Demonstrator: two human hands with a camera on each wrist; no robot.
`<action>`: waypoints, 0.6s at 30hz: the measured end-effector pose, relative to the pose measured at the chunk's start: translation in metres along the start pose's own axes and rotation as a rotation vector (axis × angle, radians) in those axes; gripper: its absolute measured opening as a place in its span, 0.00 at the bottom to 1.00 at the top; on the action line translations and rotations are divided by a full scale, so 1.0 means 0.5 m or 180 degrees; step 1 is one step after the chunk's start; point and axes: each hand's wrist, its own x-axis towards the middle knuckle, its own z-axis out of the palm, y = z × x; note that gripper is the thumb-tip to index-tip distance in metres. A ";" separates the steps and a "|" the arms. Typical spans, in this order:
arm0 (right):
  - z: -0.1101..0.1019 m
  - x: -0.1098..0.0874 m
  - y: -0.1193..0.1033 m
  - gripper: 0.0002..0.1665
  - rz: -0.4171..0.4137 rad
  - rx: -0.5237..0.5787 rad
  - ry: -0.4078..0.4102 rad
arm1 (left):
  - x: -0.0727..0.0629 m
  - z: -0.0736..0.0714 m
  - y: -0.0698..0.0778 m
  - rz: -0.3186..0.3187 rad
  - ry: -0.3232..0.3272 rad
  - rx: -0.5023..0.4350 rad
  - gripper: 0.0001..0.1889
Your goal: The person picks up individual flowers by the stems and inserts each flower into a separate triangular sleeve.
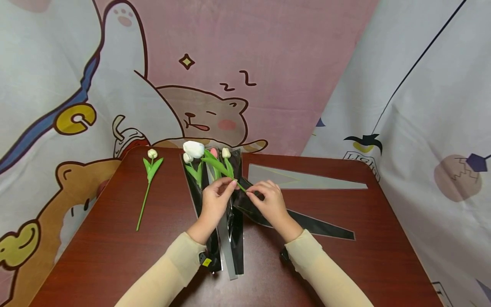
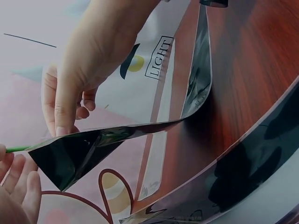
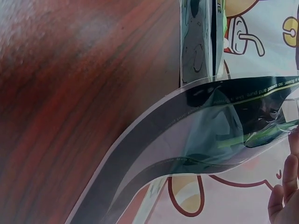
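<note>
My left hand (image 1: 216, 198) pinches the green stem of a white tulip (image 1: 226, 153), its leaves spreading above the fingers. With thumb and fingers, my right hand (image 1: 270, 202) pinches the mouth edge of a black and clear flower sleeve (image 1: 326, 225). In the right wrist view, part of the green stem (image 3: 238, 140) shows through this sleeve's film. The sleeve's narrow end trails right, passing under my right wrist. Beneath my hands lie other tulips, including a large white tulip (image 1: 193, 149), in long black sleeves (image 1: 238, 256).
A single white tulip (image 1: 143, 204) with two leaves lies on the brown table (image 1: 96, 256) at left. A flat pale sleeve (image 1: 307, 179) lies at the back right. Behind the table hangs a cartoon-printed cloth (image 1: 287, 64).
</note>
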 end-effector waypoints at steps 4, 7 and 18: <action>0.000 0.000 0.001 0.03 0.0012 0.0004 -0.0025 | 0.004 0.000 -0.004 0.0064 0.0130 -0.0229 0.08; -0.002 0.000 0.000 0.03 0.0004 0.0018 -0.0006 | 0.005 0.001 -0.005 0.0107 0.0155 -0.0364 0.07; -0.002 0.003 -0.003 0.02 -0.0016 0.0061 0.0115 | 0.001 0.003 0.003 -0.0028 -0.0162 0.0084 0.09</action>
